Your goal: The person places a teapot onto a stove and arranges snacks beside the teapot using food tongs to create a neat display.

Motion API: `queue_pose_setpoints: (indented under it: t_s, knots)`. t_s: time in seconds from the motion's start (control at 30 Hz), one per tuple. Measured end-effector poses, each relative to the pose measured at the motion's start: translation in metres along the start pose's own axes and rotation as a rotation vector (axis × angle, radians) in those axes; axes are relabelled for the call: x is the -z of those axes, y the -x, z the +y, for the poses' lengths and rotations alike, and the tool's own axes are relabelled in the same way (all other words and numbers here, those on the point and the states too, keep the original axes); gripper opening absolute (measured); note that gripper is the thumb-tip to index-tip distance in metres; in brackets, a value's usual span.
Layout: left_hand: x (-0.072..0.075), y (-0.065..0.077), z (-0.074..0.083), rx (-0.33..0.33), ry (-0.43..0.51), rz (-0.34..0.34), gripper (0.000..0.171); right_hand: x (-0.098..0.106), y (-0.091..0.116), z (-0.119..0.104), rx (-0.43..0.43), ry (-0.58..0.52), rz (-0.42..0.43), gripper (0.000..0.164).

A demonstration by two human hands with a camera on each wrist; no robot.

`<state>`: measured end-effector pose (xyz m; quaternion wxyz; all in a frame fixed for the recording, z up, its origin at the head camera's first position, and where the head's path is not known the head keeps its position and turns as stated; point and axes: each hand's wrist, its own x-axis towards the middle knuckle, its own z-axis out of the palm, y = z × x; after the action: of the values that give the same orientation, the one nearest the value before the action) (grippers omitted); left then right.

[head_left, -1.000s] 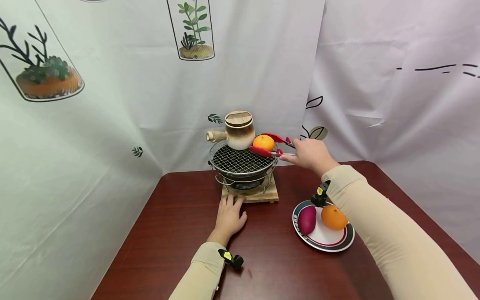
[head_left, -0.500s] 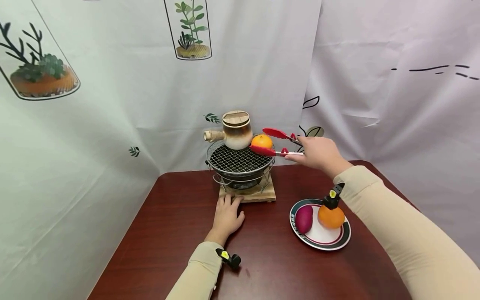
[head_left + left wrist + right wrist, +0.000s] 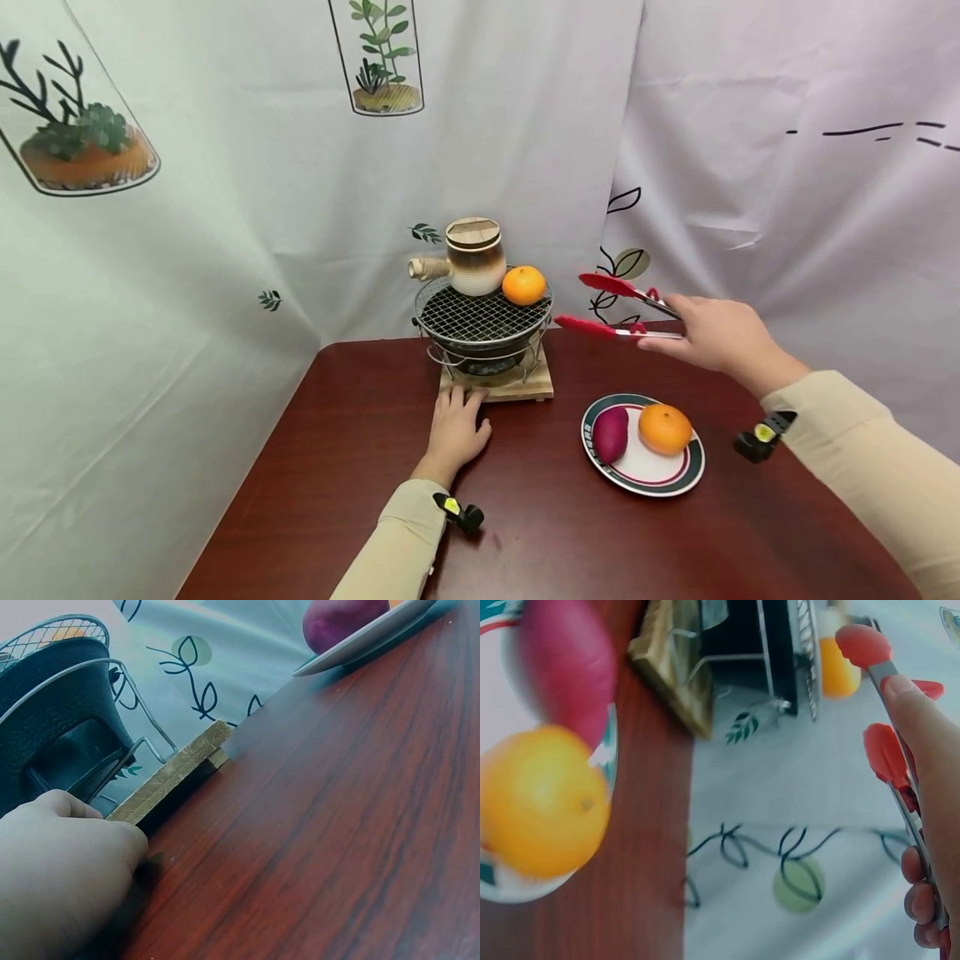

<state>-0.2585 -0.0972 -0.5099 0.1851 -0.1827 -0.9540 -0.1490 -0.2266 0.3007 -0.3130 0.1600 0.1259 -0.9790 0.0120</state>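
My right hand (image 3: pixel 723 337) grips a pair of red-tipped metal tongs (image 3: pixel 648 335), their arms spread with nothing between the tips. The tongs hang in the air right of the grill, above and behind the plate. An orange (image 3: pixel 524 286) sits on the right part of the round wire grill rack (image 3: pixel 480 321), beside a lidded clay pot (image 3: pixel 477 262) with a side handle. My left hand (image 3: pixel 455 437) rests at the front edge of the wooden board (image 3: pixel 517 387) under the grill, fingertips on it; in the left wrist view the hand (image 3: pixel 64 862) is beside the board (image 3: pixel 172 776).
A green-rimmed plate (image 3: pixel 648 483) on the right of the dark red table (image 3: pixel 540 542) holds a purple sweet-potato-shaped thing (image 3: pixel 611 435) and a second orange (image 3: pixel 665 429). A printed white cloth (image 3: pixel 540 125) hangs close behind the grill.
The tongs spread and let go of the orange, which stays on the rack. My right hand has drawn back to the right with the tongs. The left hand has kept its place.
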Motion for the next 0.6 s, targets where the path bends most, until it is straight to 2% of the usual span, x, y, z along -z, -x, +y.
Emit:
queue_pose_setpoints:
  t_s: [0.2, 0.3, 0.43, 0.6]
  knots:
    - [0.002, -0.001, 0.003, -0.003, 0.012, 0.002, 0.048, 0.003, 0.040, 0.027, -0.056, 0.017, -0.056, 0.100]
    - [0.003, 0.000, 0.003, 0.001, 0.017, 0.001, 0.048, 0.002, 0.058, 0.037, -0.068, 0.012, -0.051, 0.096]
    - [0.004, 0.001, 0.003, 0.002, 0.025, 0.005, 0.047, -0.002, 0.079, 0.047, -0.074, 0.005, -0.058, 0.092]
    - [0.004, 0.001, 0.002, -0.002, 0.033, 0.008, 0.047, -0.009, 0.101, 0.052, -0.074, 0.004, -0.092, 0.096]
